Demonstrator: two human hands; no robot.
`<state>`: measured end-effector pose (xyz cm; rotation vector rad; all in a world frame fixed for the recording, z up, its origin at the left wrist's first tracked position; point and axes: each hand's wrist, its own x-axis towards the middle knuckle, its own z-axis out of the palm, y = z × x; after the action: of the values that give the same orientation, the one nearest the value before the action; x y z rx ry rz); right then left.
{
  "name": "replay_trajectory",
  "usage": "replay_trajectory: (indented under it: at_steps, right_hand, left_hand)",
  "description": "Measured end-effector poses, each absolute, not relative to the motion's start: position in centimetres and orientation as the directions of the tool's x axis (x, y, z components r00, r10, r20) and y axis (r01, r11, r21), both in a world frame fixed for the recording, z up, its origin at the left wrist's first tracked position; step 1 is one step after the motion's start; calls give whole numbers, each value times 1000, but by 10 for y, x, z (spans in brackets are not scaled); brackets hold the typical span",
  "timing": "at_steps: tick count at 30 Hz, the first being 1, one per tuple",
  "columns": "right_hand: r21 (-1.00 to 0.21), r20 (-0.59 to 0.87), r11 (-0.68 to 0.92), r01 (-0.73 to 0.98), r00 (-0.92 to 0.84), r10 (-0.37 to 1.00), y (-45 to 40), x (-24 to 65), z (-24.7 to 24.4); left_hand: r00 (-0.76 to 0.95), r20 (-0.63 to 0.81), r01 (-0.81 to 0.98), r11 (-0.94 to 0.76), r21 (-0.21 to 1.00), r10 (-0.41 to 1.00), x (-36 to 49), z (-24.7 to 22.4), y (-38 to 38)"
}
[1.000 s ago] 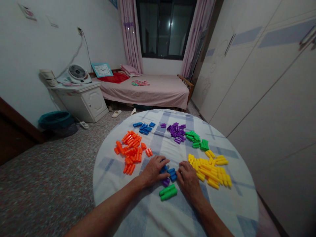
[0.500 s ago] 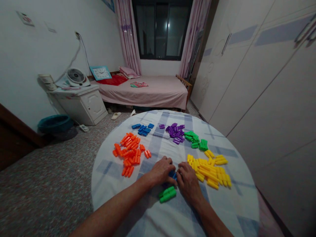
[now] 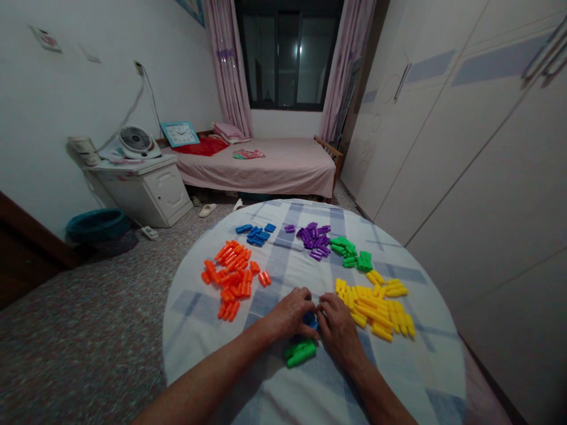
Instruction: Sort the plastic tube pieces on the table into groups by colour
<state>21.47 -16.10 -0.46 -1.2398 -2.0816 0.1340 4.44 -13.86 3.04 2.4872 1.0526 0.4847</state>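
Here, bright pieces (image 3: 302, 354) dot checked cloth (image 3: 286, 262) — bed (image 3: 274, 171) beyond.

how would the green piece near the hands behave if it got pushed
The green piece has a glossy, plastic-like surface, so it is probably stiff and somewhat slippery. Its side-by-side rounded bars suggest it would likely slide rather than roll.
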Motion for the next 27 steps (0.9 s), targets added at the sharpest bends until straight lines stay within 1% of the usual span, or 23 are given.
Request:
replay_trajectory:
  at_steps: [8, 12, 16, 18, 21, 24, 27]
  right_hand:
    - [-436, 504, 524, 732, -285, 816, -160, 216, -11]
    - [-434, 505, 527, 731, -287, 814, -160, 216, -11]
    - [-457, 509, 533, 712, -282, 813, -161, 216, -7]
    - [-464, 507, 539, 703, -289, 812, -161, 217, -6]
    - [-455, 509, 554, 697, -308, 804, -162, 218, -4]
    - [-450, 509, 558, 697, -313, 802, -162, 219, -3]
    - [-459, 493, 550, 697, -315, 811, -162, 219, -3]
  left_hand:
    - [658, 81, 685, -641, 347, 748, 61, 37, -141]
    - [633, 59, 711, -610, 349, 772, 61, 39, -144]
    - [606, 77, 720, -587, 369, 792, 62, 37, -144]
    - [579, 83, 719, -556, 418, 811, 60, 35, -141]
    - [493, 78, 681, -440, 585, 866, 53, 32, -133]
    - [374, 32, 579, -260, 773, 927, 44, 35, -125]
    - [289, -15, 447, -121, 886, 957, 38, 39, -120]
